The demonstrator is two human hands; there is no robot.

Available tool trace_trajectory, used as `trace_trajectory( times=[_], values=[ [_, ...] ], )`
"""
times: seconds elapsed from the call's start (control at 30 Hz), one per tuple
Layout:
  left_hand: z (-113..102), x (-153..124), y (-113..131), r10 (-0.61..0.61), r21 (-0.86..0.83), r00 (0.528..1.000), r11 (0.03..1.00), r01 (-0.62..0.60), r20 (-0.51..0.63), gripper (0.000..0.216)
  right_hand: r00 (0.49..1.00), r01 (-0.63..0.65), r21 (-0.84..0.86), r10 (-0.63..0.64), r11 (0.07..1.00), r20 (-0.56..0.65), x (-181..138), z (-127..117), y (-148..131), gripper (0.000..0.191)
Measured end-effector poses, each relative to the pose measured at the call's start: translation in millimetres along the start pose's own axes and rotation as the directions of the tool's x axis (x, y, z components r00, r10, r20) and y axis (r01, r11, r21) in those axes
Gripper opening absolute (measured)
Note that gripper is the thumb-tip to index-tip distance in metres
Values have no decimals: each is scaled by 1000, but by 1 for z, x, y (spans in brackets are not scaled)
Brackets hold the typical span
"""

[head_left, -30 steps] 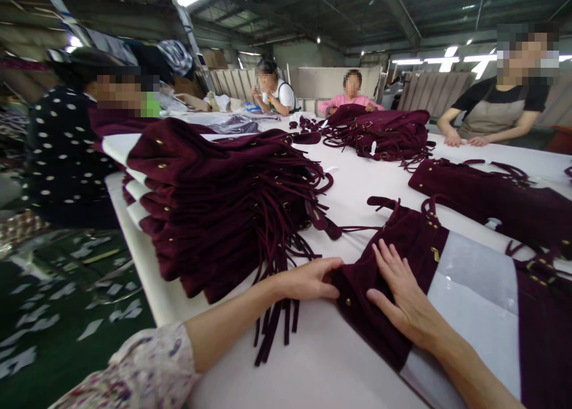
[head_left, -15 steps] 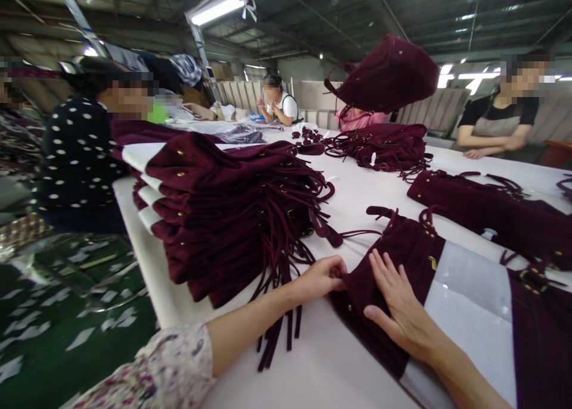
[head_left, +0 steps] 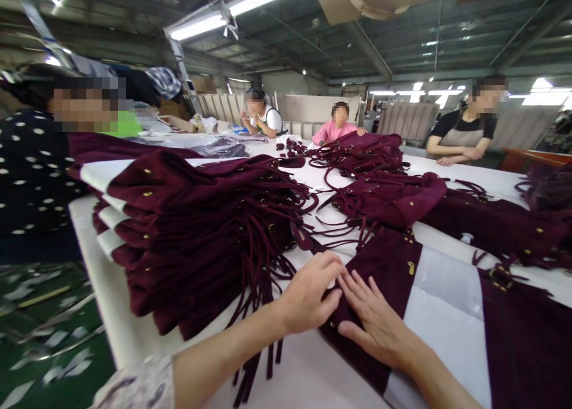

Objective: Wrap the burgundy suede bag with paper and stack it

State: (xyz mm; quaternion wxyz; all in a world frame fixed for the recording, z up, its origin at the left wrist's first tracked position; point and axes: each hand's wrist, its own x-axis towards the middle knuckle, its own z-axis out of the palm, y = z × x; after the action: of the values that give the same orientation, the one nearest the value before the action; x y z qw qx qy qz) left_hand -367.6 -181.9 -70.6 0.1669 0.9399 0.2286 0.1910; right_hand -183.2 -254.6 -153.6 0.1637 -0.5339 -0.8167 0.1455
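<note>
A burgundy suede-like bag (head_left: 393, 260) lies flat before me, with gold-coloured fittings on it. My left hand (head_left: 313, 290) is curled at its near left edge, thumb and fingers closed round the edge; a small pale spot shows between them, too small to name. Flat on the same bag rests my right hand (head_left: 375, 322), fingers stretched out and pointing toward the left hand. A white sheet (head_left: 447, 314) borders this bag on the right. Left of my hands stands a tall stack of burgundy bags (head_left: 187, 236), straps hanging over its right side.
Another burgundy bag (head_left: 402, 194) lies just beyond mine, and a strapped pile (head_left: 366, 150) sits farther back. More burgundy pieces (head_left: 500, 224) lie at right. Several people are around the white table (head_left: 308, 370). Paper scraps (head_left: 58, 337) litter the green floor.
The bag that was in the air across the table now lies on it, beyond my bag. The person in pink shows behind the pile. My left hand has drawn close to my right fingertips.
</note>
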Motion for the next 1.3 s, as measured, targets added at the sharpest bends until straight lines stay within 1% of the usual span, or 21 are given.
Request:
trace_trajectory(
  times=[0.07,0.13,0.23,0.3,0.43,0.53,0.6,0.7,0.73,0.8,0.83,0.87,0.9,0.93,1.0,1.03,1.07,1.1,1.17,1.23,1.3],
  values=[
    [9,-12,2,198,102,978,974,-203,63,14,1000,-1,13,0,1000,12,0,-1,0,74],
    [22,-24,-4,264,164,954,944,-285,141,16,999,7,11,-7,1000,34,0,-4,-2,72],
    [35,-35,-14,164,222,981,958,-184,104,18,998,26,-3,-26,1000,55,1,-8,-6,73],
    [35,-31,-11,82,248,994,964,-97,70,19,998,38,-7,-37,999,58,3,-9,-8,74],
    [22,3,23,-33,307,995,952,2,94,27,997,73,-15,-73,997,16,3,0,-5,69],
    [21,27,41,20,133,998,991,-13,-55,23,996,64,20,-63,998,-60,3,8,-3,62],
    [33,33,36,43,-2,991,999,-44,-123,33,998,35,79,-30,996,-61,3,8,-5,61],
    [62,28,8,-47,-59,998,997,44,-52,56,999,-34,220,27,975,34,5,-4,-7,68],
    [72,24,-1,-79,-64,997,995,78,-17,60,995,-69,292,45,954,87,5,-12,-5,65],
    [88,17,-15,-103,-74,994,992,104,28,61,971,-141,443,36,885,237,5,-34,7,48],
    [94,15,-18,-96,-77,995,992,98,37,62,957,-176,495,29,851,290,5,-47,16,39],
    [98,13,-19,-92,-75,995,993,95,40,62,952,-191,508,34,840,303,7,-61,27,36],
    [100,13,-19,-90,-69,995,993,92,41,62,964,-181,479,60,859,258,10,-75,39,34],
    [101,13,-17,-83,-60,996,995,85,40,62,983,-157,405,104,901,151,15,-89,52,32],
    [101,14,-13,-69,-42,997,997,70,38,59,985,-122,156,138,980,-101,30,-112,78,33],
    [100,15,-12,-62,-35,997,997,63,38,57,980,-110,31,114,993,-162,40,-120,89,38],
    [100,15,-12,-55,-32,998,998,56,33,56,983,-97,-68,85,993,-162,50,-126,98,44],
    [100,15,-13,-49,-34,998,998,50,27,56,992,-82,-136,67,987,-111,61,-129,106,49],
    [103,14,-16,-44,-45,999,998,45,16,55,997,-41,-203,52,978,49,81,-131,116,52],
    [109,13,-21,-43,-59,999,997,43,11,54,983,-5,-226,46,974,176,97,-131,122,48],
    [114,13,-24,-40,-70,999,997,41,22,54,968,6,-234,53,972,245,109,-133,127,40]
  ],
)
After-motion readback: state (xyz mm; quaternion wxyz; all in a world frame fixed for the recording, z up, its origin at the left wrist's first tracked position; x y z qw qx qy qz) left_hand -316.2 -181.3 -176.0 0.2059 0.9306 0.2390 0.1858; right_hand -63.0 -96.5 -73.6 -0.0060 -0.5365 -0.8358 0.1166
